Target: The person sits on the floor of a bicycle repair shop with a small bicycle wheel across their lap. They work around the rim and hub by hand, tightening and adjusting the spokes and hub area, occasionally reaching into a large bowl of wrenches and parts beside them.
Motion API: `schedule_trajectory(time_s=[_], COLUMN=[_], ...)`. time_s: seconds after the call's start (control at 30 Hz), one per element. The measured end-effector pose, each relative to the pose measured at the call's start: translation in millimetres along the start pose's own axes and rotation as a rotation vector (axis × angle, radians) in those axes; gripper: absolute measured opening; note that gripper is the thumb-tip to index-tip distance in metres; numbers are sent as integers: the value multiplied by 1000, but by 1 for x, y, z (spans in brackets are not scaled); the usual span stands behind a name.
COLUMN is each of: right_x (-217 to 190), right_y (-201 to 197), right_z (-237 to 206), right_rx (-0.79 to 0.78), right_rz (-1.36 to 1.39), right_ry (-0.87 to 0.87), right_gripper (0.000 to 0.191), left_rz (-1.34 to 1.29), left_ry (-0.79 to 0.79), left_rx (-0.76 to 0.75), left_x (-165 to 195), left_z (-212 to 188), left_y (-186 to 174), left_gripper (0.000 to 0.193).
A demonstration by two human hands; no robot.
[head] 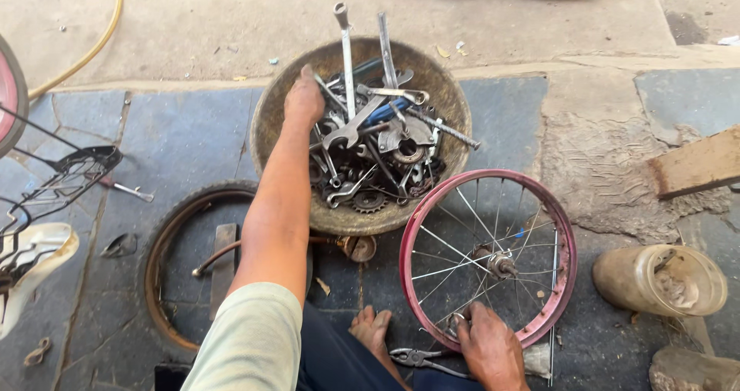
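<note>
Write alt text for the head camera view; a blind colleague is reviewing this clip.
A seated person's left hand reaches into a round basin heaped with wrenches and sprockets, while the right hand grips the rim of a red spoked bicycle wheel. Pliers lie by a bare foot; a tyre lies left.

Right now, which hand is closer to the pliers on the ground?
The right hand. It grips the red wheel rim just beside the pliers. The left hand is far off, reaching into the tool bowl.
</note>
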State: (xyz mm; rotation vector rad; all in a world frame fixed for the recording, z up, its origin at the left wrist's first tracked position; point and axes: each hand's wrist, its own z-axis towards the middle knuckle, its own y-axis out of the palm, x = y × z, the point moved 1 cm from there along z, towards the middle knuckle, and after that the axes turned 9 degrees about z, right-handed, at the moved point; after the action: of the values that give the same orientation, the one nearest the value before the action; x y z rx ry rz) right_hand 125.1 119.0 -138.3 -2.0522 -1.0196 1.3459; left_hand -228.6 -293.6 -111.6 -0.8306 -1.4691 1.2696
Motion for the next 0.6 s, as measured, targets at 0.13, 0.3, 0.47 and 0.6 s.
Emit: schedule_trajectory(time_s=[0.13,0.3,0.47,0.6], right_x=[-4,-7,-8,-6], right_y=[-3,-9,-13,-13], right_z=[1,-2,0,1], right_rx=[-22,-40,-71,-64], right_rz=[1,38,19,7], right_ry=[43,47,65,36], right_gripper=[30,29,29,30], left_rz=[151,659,476,91], left_ry=[-44,102,131,18], left_rx=[-66,8,135,141], left_x=[6,-2,-51,-95], left_z=[0,9,-9,-55], left_y=[0,-31,-64,-48], left_gripper=[41,24,18,30])
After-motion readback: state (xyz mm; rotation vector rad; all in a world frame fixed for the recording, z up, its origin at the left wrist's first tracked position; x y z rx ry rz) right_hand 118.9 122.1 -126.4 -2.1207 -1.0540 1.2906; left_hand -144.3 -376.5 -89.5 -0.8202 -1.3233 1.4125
